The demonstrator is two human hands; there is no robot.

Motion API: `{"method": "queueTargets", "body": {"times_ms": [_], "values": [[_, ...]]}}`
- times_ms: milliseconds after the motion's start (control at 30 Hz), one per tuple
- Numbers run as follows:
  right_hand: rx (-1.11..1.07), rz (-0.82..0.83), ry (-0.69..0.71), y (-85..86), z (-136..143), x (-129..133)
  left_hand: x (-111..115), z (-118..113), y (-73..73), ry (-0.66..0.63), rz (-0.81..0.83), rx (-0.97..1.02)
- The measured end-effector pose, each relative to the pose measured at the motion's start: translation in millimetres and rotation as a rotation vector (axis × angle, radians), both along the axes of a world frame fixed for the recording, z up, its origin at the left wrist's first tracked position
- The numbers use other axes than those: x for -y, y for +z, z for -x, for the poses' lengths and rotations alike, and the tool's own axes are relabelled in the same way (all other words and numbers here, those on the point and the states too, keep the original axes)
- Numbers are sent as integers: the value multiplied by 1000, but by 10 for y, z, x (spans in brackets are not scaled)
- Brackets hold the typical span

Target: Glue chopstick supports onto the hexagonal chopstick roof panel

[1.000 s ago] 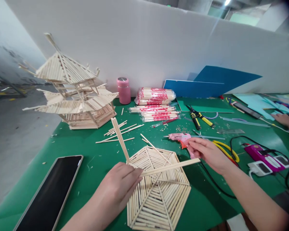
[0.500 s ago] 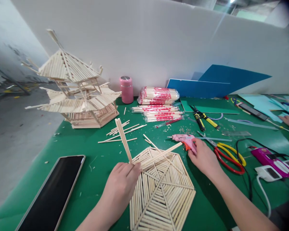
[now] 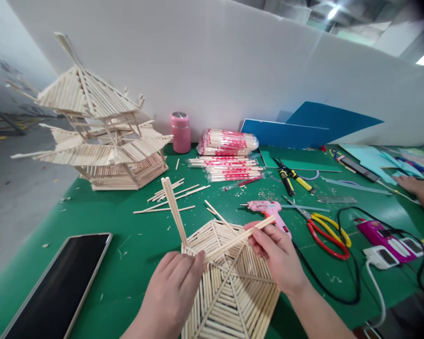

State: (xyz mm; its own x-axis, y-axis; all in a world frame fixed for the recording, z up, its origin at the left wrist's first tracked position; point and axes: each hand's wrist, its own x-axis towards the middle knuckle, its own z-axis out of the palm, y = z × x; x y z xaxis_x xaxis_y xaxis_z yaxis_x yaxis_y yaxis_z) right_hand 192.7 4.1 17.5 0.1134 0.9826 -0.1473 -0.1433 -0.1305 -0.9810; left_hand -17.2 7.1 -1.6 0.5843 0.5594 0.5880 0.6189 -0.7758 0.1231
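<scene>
Several wooden chopsticks point(image 3: 229, 244) lie side by side in a slanted bundle above an octagon-like panel of sticks point(image 3: 229, 301). My left hand point(image 3: 178, 282) grips the bundle's near end; my right hand point(image 3: 273, 252) pinches it close to the far end. A separate upright bundle of sticks point(image 3: 174, 212) rises from the panel's left corner, just beyond my left hand. The pink glue gun point(image 3: 265, 207) lies on its side on the table, right behind my right hand. Whether glue is on the bundle cannot be made out.
A stick-built pagoda model point(image 3: 102, 150) stands back left, beside a pink flask point(image 3: 180, 134) and wrapped chopsticks point(image 3: 229, 143). Loose sticks point(image 3: 176, 195), a phone point(image 3: 56, 287), pliers point(image 3: 291, 176), red-and-yellow-handled scissors point(image 3: 325, 230) and a power strip point(image 3: 388, 240) surround the panel. Another person's hand point(image 3: 415, 186) rests far right.
My right hand has let go of the glue gun, leaving it on the table, and moved left onto the far end of the chopsticks. The view has shifted slightly right.
</scene>
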Motion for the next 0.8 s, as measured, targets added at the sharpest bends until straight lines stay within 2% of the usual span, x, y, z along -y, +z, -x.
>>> {"method": "queueTargets", "body": {"times_ms": [167, 300, 800], "values": [[-58, 10, -85, -40, 65, -24, 13, -34, 71, 52, 101, 4], [-112, 21, -126, -47, 111, -30, 19, -79, 91, 92, 117, 50], [-62, 62, -113, -57, 230, -54, 1, -61, 68, 100, 127, 70]]}}
